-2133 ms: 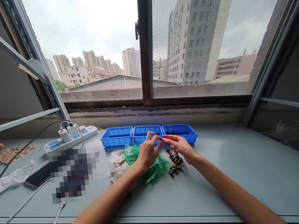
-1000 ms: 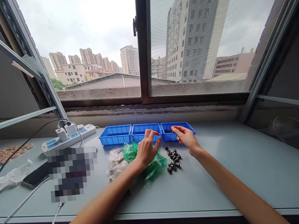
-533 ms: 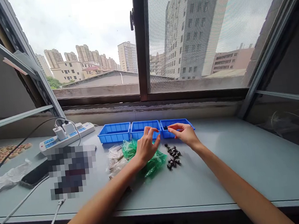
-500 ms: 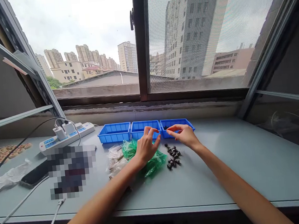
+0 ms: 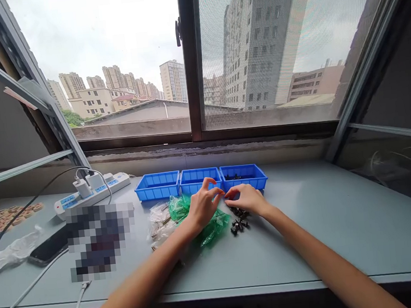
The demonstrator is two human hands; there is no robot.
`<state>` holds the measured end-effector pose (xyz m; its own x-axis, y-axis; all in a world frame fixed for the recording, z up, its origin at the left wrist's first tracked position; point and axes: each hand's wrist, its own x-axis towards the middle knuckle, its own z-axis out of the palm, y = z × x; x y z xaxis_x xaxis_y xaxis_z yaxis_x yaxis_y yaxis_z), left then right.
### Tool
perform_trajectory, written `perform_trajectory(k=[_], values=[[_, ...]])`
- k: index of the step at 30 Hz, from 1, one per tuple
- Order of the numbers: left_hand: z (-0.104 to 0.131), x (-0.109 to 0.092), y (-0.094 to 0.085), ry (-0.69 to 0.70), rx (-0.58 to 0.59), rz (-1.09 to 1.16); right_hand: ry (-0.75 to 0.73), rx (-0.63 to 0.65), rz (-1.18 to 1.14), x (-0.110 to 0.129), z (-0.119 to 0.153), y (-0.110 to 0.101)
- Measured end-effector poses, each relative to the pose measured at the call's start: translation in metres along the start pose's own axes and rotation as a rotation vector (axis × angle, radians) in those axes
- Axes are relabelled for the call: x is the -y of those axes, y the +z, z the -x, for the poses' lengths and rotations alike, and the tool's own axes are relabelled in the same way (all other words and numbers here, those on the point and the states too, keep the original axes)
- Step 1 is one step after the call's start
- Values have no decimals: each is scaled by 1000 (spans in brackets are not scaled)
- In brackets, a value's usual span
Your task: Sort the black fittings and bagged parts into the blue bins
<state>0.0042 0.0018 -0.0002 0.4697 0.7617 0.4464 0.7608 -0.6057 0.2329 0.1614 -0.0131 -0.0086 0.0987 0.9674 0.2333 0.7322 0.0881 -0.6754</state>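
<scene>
My left hand (image 5: pixel 205 203) is over the green plastic bag (image 5: pixel 215 226), its thumb and a finger pinched together; what they hold, if anything, is too small to name. Close beside it on the right, my right hand (image 5: pixel 246 198) also has its fingertips together, with nothing clearly visible between them. Beneath and in front of the right hand lie several dark screws (image 5: pixel 239 226). Behind the hands stand a left blue bin (image 5: pixel 158 193), a middle blue bin (image 5: pixel 199 175) and a right blue bin (image 5: pixel 261 183), which has dark pieces inside.
A clear plastic bag (image 5: pixel 158 220) lies left of the green one. Farther left are a white power strip (image 5: pixel 96 192), a black phone (image 5: pixel 49 245), cables, crumpled plastic (image 5: pixel 13 249) and a pile of small wooden pieces (image 5: pixel 10 218). The window stands behind the table.
My right hand has moved left and down, closer to my left hand, and now covers part of the screws. The dark pieces in the right bin show more. The view has shifted slightly.
</scene>
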Motion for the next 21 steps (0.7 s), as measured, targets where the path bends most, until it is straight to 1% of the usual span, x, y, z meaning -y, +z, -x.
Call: perform_trajectory(k=[5,12,16,19,21], values=[[1,1,-1,7,19,-14,-26,-62,-33,0,0,3],[0,2,2,-8,10,3,-38,-163,-206,-6,-11,8],[0,2,1,-28,32,11,-49,-158,-308,-6,-14,7],[0,1,-1,-38,48,20,-60,-134,-352,-3,-13,6],[0,1,-1,-43,39,22,-68,-109,-390,-1,-11,5]])
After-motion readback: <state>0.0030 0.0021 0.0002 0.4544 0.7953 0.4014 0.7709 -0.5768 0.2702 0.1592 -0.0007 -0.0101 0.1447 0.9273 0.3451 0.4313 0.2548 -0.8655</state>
